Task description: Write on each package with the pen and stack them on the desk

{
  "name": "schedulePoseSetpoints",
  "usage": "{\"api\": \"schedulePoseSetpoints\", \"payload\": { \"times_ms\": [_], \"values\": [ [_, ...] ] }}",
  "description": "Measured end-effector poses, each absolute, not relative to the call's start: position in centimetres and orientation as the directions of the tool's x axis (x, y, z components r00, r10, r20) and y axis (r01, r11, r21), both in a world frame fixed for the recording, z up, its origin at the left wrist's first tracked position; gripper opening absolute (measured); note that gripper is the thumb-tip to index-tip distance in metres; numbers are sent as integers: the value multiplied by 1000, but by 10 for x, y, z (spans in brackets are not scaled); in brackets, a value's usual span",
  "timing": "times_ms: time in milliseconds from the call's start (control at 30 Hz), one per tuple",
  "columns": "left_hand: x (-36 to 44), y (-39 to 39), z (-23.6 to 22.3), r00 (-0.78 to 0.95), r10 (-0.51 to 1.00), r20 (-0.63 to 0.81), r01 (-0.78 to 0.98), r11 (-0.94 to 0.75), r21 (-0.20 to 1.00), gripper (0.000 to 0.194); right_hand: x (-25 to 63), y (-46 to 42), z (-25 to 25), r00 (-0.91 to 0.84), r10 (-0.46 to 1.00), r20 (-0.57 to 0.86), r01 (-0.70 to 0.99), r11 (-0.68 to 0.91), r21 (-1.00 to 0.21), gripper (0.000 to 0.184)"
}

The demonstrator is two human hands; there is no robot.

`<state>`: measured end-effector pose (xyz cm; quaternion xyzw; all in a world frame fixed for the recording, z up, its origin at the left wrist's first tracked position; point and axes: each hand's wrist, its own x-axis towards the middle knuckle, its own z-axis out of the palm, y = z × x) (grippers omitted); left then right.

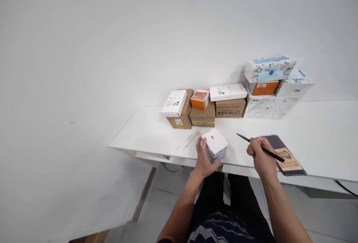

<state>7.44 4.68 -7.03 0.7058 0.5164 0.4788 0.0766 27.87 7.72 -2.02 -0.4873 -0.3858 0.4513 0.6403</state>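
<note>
We had our left hand [204, 164] round a tissue pack [215, 141] by the desk's [330, 135] front edge, probably steadying it; right hand [263, 163] gripped a pen [272, 154].

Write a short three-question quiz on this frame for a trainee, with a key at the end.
1. Which hand holds the black pen?
2. True or false: the left hand has its fingers and thumb around the white-and-blue pack.
3. What rests on the leftmost cardboard box on the table: a) orange box, b) flat white box, c) phone?
Key: 1. The right hand. 2. True. 3. b.
</note>
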Motion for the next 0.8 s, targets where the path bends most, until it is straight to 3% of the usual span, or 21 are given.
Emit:
{"api": "schedulePoseSetpoints", "payload": {
  "times_ms": [133,233,433,600,800],
  "values": [
    [84,37,-45,10,636,772,750,-515,415,58,264,79,3,221,968,119,-234,171,-957,22],
    [91,36,-36,71,569,820,766,-557,320,42,249,82,20,91,983,160,-215,176,-961,23],
    [98,46,-46,125,574,809,802,-539,257,35,214,91,36,12,966,257,-59,257,-965,11],
    [100,51,-47,87,561,823,796,-536,282,31,198,108,19,2,965,261,94,259,-961,30],
    [101,54,-49,53,536,843,768,-561,308,28,193,112,6,2,947,320,293,306,-906,35]
  ]
}}
